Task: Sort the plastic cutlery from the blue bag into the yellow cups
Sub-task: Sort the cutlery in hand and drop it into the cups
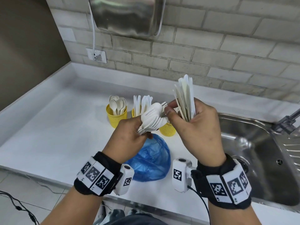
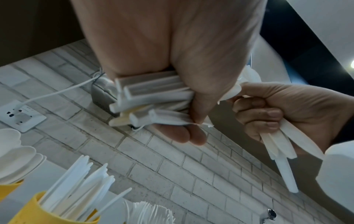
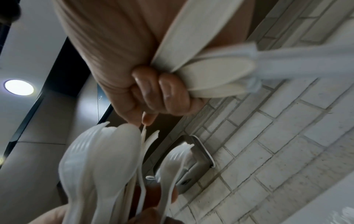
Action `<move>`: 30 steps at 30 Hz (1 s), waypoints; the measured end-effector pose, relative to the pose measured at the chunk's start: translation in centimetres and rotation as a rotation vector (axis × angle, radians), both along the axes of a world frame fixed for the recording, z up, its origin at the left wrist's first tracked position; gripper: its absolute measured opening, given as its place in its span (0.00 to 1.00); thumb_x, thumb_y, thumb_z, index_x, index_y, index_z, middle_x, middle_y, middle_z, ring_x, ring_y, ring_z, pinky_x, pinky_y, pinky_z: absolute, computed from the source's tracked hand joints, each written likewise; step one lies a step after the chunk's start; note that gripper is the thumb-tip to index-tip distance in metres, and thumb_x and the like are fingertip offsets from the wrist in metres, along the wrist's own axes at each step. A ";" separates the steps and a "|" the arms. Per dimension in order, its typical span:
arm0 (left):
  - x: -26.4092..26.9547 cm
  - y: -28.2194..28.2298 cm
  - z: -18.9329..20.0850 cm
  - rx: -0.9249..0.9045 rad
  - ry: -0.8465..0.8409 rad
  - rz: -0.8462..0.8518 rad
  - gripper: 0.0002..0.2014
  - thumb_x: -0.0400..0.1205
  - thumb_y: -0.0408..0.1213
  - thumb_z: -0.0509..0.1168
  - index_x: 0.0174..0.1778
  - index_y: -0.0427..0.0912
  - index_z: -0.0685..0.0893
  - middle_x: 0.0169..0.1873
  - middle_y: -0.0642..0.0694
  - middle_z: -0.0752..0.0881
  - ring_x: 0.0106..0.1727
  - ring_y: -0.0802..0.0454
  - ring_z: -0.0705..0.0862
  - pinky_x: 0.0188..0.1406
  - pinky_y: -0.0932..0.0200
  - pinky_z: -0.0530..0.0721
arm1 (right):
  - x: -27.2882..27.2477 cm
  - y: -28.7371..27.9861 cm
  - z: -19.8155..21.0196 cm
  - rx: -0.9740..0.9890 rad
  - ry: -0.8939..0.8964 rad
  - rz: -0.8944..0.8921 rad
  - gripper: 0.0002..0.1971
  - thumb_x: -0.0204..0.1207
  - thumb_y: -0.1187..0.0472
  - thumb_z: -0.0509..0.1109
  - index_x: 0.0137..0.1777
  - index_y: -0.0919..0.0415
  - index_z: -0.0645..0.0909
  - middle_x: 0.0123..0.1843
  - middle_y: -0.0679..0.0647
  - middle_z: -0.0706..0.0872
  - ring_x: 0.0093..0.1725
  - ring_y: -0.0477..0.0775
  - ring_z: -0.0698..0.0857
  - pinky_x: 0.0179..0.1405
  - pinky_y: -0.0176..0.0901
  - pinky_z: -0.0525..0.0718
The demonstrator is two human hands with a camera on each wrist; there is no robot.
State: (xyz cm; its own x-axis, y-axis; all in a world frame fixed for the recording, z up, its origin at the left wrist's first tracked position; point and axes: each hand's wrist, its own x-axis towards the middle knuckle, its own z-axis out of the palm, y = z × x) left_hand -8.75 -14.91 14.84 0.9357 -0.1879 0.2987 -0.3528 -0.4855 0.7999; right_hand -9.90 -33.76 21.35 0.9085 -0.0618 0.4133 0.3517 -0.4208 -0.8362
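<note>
My left hand [image 1: 128,132] grips a mixed bunch of white forks and spoons [image 1: 153,116] by the handles, heads pointing right. My right hand [image 1: 199,125] holds an upright bundle of knives [image 1: 185,95] in its palm, while thumb and forefinger pinch a fork head at the bunch's tip. Both hands hover over three yellow cups: one with spoons [image 1: 116,116], a half-hidden one with knives [image 1: 135,109], and a third [image 1: 168,129] under my hands. The blue bag [image 1: 151,159] lies crumpled on the counter below my wrists. The handle ends [image 2: 149,97] show in the left wrist view.
A steel sink [image 1: 259,151] with a faucet [image 1: 289,122] lies to the right. On the brick wall hang a metal dispenser [image 1: 126,15] and an outlet [image 1: 96,56] with a cable. The white counter [image 1: 48,127] extends left.
</note>
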 end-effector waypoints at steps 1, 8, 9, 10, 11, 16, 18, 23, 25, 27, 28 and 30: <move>0.1 0.0 -0.2 0.028 -0.025 0.012 0.17 0.76 0.21 0.69 0.54 0.45 0.90 0.42 0.54 0.93 0.45 0.59 0.90 0.49 0.52 0.88 | 0.1 0.1 0.0 -0.007 0.006 -0.008 0.03 0.75 0.57 0.81 0.45 0.48 0.90 0.37 0.41 0.92 0.38 0.43 0.90 0.42 0.39 0.88; 0.8 -0.1 -0.7 0.097 -0.116 0.038 0.11 0.75 0.28 0.70 0.51 0.42 0.88 0.41 0.51 0.91 0.42 0.51 0.87 0.44 0.48 0.86 | 0.6 0.3 -0.4 -0.104 0.022 -0.043 0.05 0.77 0.53 0.80 0.45 0.53 0.88 0.36 0.44 0.90 0.38 0.45 0.89 0.42 0.49 0.87; 0.8 -0.1 -0.8 0.106 -0.122 0.041 0.10 0.75 0.27 0.72 0.51 0.41 0.88 0.41 0.50 0.91 0.42 0.50 0.87 0.43 0.47 0.85 | 0.7 0.2 -0.5 -0.116 0.021 -0.041 0.06 0.77 0.53 0.79 0.45 0.54 0.88 0.35 0.44 0.90 0.37 0.45 0.89 0.41 0.49 0.87; 0.9 -0.1 -0.9 0.117 -0.127 0.042 0.11 0.75 0.26 0.72 0.51 0.41 0.88 0.41 0.49 0.91 0.42 0.48 0.87 0.43 0.46 0.85 | 0.8 0.1 -0.6 -0.135 0.025 -0.039 0.07 0.78 0.52 0.79 0.44 0.55 0.89 0.35 0.46 0.90 0.36 0.46 0.88 0.40 0.49 0.87; 1.0 -0.2 -1.0 0.127 -0.131 0.041 0.11 0.75 0.26 0.72 0.51 0.42 0.88 0.42 0.49 0.90 0.42 0.48 0.87 0.43 0.45 0.85 | 0.9 0.0 -0.7 -0.153 0.037 -0.038 0.08 0.78 0.52 0.78 0.44 0.56 0.89 0.34 0.47 0.90 0.36 0.47 0.88 0.39 0.49 0.86; 1.1 -0.6 -1.1 0.122 -0.151 0.036 0.10 0.75 0.27 0.72 0.50 0.42 0.89 0.40 0.48 0.90 0.42 0.47 0.87 0.41 0.45 0.85 | 1.2 -0.6 -0.6 -0.107 0.105 -0.001 0.05 0.79 0.57 0.77 0.43 0.57 0.89 0.35 0.51 0.90 0.36 0.51 0.87 0.40 0.50 0.85; 1.2 -0.8 -1.0 0.108 -0.136 0.041 0.10 0.76 0.29 0.72 0.51 0.41 0.89 0.41 0.48 0.91 0.42 0.47 0.88 0.42 0.45 0.86 | 1.3 -0.7 -0.7 -0.035 0.107 -0.007 0.07 0.81 0.58 0.75 0.42 0.58 0.87 0.34 0.53 0.89 0.36 0.57 0.86 0.37 0.53 0.84; 1.2 -0.7 -1.0 0.102 -0.122 0.063 0.10 0.75 0.25 0.76 0.50 0.39 0.89 0.40 0.47 0.92 0.41 0.49 0.87 0.42 0.50 0.82 | 1.9 -2.0 -0.9 0.176 0.057 -0.087 0.10 0.80 0.51 0.70 0.41 0.54 0.80 0.27 0.44 0.76 0.28 0.54 0.75 0.33 0.51 0.76; 1.2 -0.7 -1.0 0.101 -0.120 0.060 0.10 0.75 0.26 0.76 0.51 0.39 0.89 0.41 0.47 0.92 0.41 0.49 0.87 0.43 0.49 0.83 | 2.2 -2.5 -0.8 0.282 0.028 -0.119 0.09 0.80 0.50 0.69 0.42 0.53 0.79 0.28 0.46 0.74 0.29 0.55 0.73 0.35 0.53 0.74; 1.2 -0.7 -1.1 0.090 -0.117 0.048 0.09 0.75 0.27 0.75 0.51 0.39 0.89 0.41 0.48 0.92 0.42 0.49 0.88 0.43 0.46 0.85 | 2.3 -2.6 -0.7 0.381 0.008 -0.131 0.07 0.79 0.51 0.69 0.39 0.49 0.79 0.28 0.47 0.73 0.28 0.55 0.71 0.36 0.51 0.73; 1.2 -0.8 -1.0 0.084 -0.117 0.040 0.09 0.76 0.28 0.73 0.51 0.40 0.89 0.40 0.48 0.92 0.42 0.49 0.89 0.43 0.46 0.86 | 2.2 -2.5 -0.6 0.422 0.006 -0.127 0.07 0.78 0.52 0.69 0.38 0.48 0.80 0.27 0.47 0.73 0.28 0.55 0.71 0.35 0.50 0.73; 1.1 -0.9 -1.0 0.076 -0.123 0.026 0.08 0.76 0.28 0.72 0.49 0.41 0.90 0.39 0.49 0.92 0.41 0.49 0.89 0.41 0.45 0.86 | 2.0 -2.1 -0.8 0.480 0.020 -0.101 0.09 0.78 0.55 0.72 0.37 0.49 0.80 0.26 0.47 0.74 0.26 0.55 0.71 0.34 0.48 0.73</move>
State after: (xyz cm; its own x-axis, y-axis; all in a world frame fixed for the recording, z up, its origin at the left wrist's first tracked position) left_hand -7.64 -15.79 13.83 0.8976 -0.1903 0.3976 -0.4326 -0.5534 0.7118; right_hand -7.88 -35.89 20.59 0.8956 -0.3294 0.2988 0.3108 -0.0170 -0.9503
